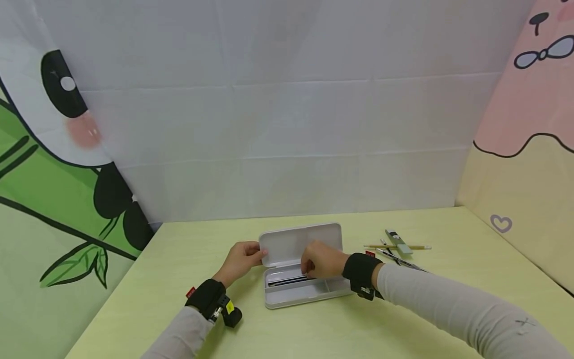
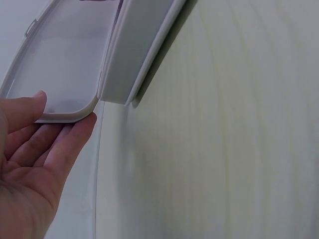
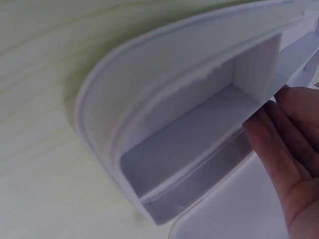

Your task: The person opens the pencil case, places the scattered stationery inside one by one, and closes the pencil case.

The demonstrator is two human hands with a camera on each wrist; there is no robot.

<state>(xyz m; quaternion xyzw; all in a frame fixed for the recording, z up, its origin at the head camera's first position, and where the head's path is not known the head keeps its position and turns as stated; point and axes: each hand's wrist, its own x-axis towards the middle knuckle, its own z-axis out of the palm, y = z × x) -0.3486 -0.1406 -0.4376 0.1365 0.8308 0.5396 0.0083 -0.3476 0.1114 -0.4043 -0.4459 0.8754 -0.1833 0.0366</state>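
Note:
A white pencil case (image 1: 293,302) stands open on the table, its lid (image 1: 287,245) tilted up at the back. My left hand (image 1: 239,260) holds the lid's left corner, with the thumb (image 2: 25,110) on the inside and the fingers behind it. Dark, slim pencils or pens (image 1: 287,281) lie in the case's rear compartment. My right hand (image 1: 325,260) reaches down into that compartment at their right end, fingers bent. In the right wrist view its fingertips dip behind the divider (image 3: 209,164), so I cannot tell whether they grip anything.
Right of the case lie a yellow pencil (image 1: 419,247), a grey-green slim box (image 1: 399,243) and several dark, slim writing tools (image 1: 405,264), crossing one another. White cloth (image 1: 287,124) hangs behind the table (image 1: 215,229), with printed cartoon panels at both sides.

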